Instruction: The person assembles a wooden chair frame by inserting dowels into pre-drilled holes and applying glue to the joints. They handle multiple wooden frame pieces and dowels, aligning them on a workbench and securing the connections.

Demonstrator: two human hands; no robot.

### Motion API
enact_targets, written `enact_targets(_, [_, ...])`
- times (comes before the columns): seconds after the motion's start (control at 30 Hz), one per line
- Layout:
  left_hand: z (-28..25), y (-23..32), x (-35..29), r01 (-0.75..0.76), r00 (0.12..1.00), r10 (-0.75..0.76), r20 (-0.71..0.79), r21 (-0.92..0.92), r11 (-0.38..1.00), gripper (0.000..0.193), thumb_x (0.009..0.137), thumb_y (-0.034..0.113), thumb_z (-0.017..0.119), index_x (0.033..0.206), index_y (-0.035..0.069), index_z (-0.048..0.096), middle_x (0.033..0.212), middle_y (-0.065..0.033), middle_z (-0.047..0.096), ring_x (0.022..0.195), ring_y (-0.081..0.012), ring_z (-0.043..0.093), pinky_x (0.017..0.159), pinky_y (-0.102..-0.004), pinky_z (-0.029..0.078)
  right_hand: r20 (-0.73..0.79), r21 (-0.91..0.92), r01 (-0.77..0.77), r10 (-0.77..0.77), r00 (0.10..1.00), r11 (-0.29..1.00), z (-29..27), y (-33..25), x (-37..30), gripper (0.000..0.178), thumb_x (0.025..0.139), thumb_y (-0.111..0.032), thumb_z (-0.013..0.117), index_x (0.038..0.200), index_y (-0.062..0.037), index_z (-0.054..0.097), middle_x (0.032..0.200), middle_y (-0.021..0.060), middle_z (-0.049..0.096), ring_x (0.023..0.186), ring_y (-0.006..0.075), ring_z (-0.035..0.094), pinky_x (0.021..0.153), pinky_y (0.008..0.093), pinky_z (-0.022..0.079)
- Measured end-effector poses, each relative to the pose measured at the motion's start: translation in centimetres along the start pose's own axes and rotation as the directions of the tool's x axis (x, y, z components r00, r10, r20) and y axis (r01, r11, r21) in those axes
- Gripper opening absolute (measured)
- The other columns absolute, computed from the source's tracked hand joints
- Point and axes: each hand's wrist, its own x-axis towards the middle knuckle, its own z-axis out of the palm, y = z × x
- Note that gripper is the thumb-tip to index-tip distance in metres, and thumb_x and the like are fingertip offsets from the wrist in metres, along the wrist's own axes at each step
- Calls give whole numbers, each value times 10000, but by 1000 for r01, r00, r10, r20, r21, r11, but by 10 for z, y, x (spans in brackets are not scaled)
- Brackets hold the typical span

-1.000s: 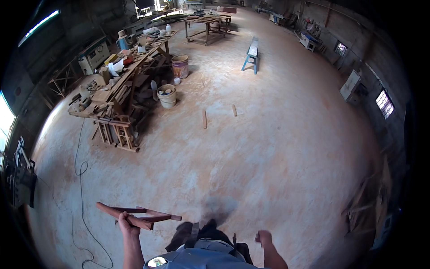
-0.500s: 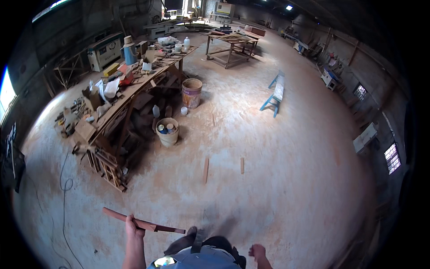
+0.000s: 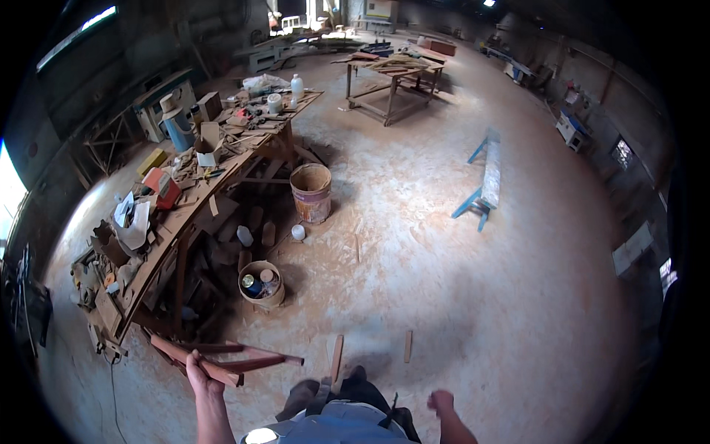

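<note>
My left hand [image 3: 198, 372] is wrapped round a reddish wooden frame piece [image 3: 222, 371] at the lower left. Thinner reddish bars angle away from its thick near bar toward my feet; how they join is hard to make out. The frame is off the floor, close to the near end of the cluttered workbench [image 3: 194, 209]. My right hand [image 3: 441, 400] hangs at my right side with curled fingers, and nothing shows in it.
Two wood strips [image 3: 338, 357] [image 3: 408, 346] lie on the floor ahead of my feet. Beside the bench stand a bucket of cans [image 3: 278, 297] and a larger bucket [image 3: 311, 205]. A blue-legged trestle [image 3: 491, 177] is to the right, and a wooden table [image 3: 387, 87] farther back.
I have stepped forward; the bench, buckets and floor strips are nearer. The wooden frame in my left hand has turned, showing more of its bars. My right hand has swung slightly.
</note>
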Motion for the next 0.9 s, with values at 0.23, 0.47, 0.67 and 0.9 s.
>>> enact_targets(0.23, [166,-54,98,-5,1000,5,0,-86,996,131,858,212,626,805,129,539,690,-11,571,635,-165,576,623,-323,524,44,106,533,-540,841,839,65,-526,71,217,903,-108,589,1094,-8,604,806,61,646,614,131,600,544,296,526])
enact_targets(0.47, [316,-137,254,39,995,-59,-83,-226,973,182,915,273,570,943,95,545,907,-57,616,876,-235,610,852,-416,511,214,-13,520,-506,836,854,167,-752,166,272,914,-125,614,1157,-5,598,942,83,681,718,127,628,633,279,544])
enact_targets(0.67, [366,-183,346,33,988,-67,-136,-234,972,231,912,298,507,1001,91,560,968,-61,625,949,-266,602,917,-449,496,376,-124,502,-428,822,856,278,-900,260,244,916,-129,623,1125,-2,612,872,65,678,698,115,612,600,273,516])
enact_targets(0.9, [492,-206,370,-173,907,101,-408,-144,974,169,885,336,643,876,182,576,772,49,579,718,-103,579,627,-290,503,518,-279,820,-641,566,500,441,-1190,345,363,882,-164,681,1192,4,595,1066,122,694,1005,191,648,894,317,502])
